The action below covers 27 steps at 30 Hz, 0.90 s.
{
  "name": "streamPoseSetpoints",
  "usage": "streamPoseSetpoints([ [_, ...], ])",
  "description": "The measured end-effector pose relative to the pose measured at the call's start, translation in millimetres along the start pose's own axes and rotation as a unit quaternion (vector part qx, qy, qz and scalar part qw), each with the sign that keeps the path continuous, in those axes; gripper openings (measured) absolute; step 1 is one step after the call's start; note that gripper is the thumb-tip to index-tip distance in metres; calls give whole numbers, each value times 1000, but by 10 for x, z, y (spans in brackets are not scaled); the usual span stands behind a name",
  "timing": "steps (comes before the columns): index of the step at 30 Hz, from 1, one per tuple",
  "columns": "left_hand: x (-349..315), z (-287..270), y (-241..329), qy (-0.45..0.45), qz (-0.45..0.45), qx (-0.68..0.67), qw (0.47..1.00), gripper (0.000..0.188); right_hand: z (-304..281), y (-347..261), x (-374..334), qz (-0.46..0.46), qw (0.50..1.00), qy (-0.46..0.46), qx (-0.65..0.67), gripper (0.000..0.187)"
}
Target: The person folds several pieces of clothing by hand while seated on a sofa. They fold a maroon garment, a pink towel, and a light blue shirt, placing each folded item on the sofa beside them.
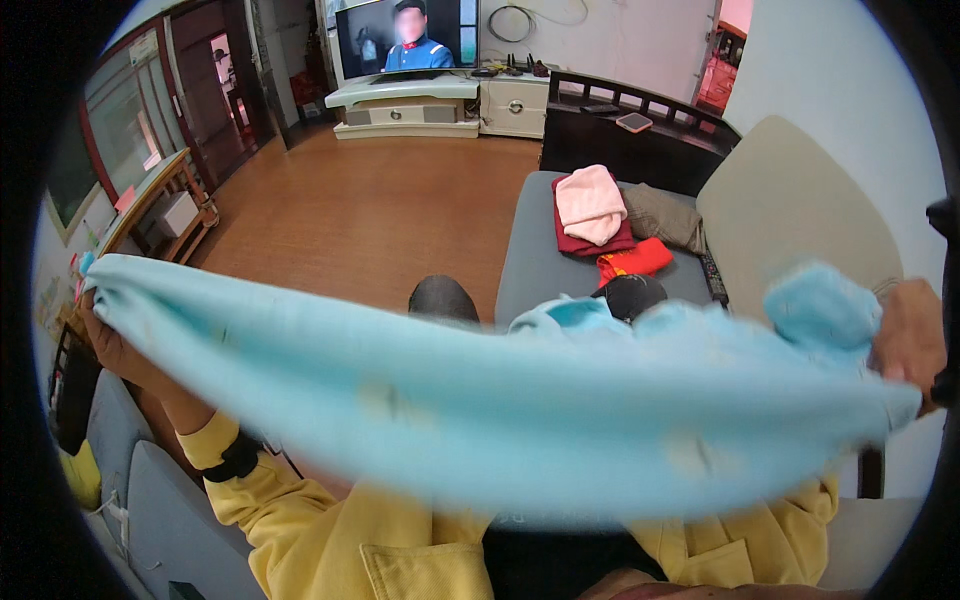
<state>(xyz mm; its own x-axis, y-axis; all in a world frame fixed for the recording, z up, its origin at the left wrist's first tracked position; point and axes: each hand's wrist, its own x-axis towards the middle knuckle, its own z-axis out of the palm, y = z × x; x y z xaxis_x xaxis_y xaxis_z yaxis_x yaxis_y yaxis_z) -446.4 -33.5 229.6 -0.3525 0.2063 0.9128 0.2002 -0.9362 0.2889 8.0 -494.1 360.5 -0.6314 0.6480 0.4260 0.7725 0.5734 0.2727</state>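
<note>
Light blue garment point(480, 400) stretched wide in the air before the person's chest, motion-blurred. Left hand point(105, 340) has fingers closed on its left end; right hand point(908, 335) grips the right end. Behind: grey sofa point(535, 265) bearing folded pink cloth point(590, 203), red items point(635, 258)

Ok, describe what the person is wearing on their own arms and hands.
Both hands are bare: left hand, right hand. A mustard-yellow long-sleeved jacket covers the arms, its left sleeve pushed up the forearm, with a black band at its cuff. The right sleeve is mostly hidden.
</note>
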Motion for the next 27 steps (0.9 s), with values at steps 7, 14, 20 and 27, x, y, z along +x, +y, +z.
streamPoseSetpoints([
  [7, -239, -175, 190, 12, -88, -75, 993, 21, -508, -150, 70, -120, 916, -267, 273, 19],
  [14, -447, 86, -65, -172, -64, 67, 981, 18, 715, 408, 244, 154, 977, 93, 117, 22],
  [20, -255, 956, -882, -261, -23, 234, 936, 10, 1587, 1863, 999, 401, 900, 162, 52, 32],
  [27, 950, 1096, -755, -55, 99, 245, 963, 33, 581, 1840, 1210, 274, 895, 352, 20, 25],
])
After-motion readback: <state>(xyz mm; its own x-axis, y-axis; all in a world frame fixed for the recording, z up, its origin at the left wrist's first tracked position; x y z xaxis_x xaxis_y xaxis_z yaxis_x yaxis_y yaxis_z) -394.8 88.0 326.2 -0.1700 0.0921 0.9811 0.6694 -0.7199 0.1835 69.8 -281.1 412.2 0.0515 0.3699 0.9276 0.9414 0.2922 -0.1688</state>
